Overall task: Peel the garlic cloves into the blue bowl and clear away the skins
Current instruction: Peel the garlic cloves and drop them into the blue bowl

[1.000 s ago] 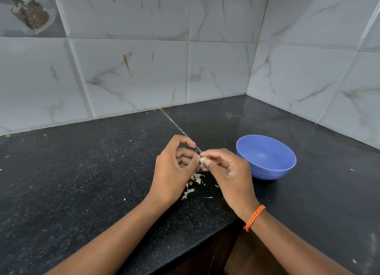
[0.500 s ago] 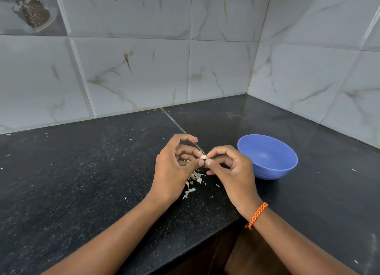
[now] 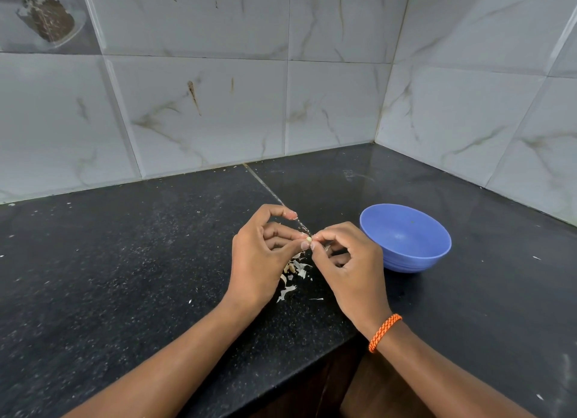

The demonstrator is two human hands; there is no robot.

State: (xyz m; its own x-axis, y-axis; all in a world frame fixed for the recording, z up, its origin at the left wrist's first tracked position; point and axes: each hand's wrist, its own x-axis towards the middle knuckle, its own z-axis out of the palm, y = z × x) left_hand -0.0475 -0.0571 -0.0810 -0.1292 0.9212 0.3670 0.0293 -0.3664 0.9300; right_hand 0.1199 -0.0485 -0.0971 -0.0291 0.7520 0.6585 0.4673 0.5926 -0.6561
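- Garlic clove (image 3: 309, 239): a small pale piece held above the counter, between the fingertips of both hands; only its end shows between them.
- Left hand (image 3: 259, 258): thumb and middle fingers curl in and pinch the clove from the left; the index finger arches above, clear of it.
- Right hand (image 3: 351, 261): thumb and index finger pinch the clove from the right, the other fingers curled beneath the palm; an orange cord bracelet (image 3: 384, 332) circles the wrist.
- Skins (image 3: 293, 271): pale flakes scattered on the counter directly below and between the two hands, a few stray slivers lying nearer the counter's front edge.
- Blue bowl (image 3: 406, 238): upright on the counter just beside the right hand, to its right; the visible interior shows no cloves.
- Counter (image 3: 125, 261): black speckled stone, meeting grey marbled wall tiles (image 3: 203, 105) in a corner behind the bowl.
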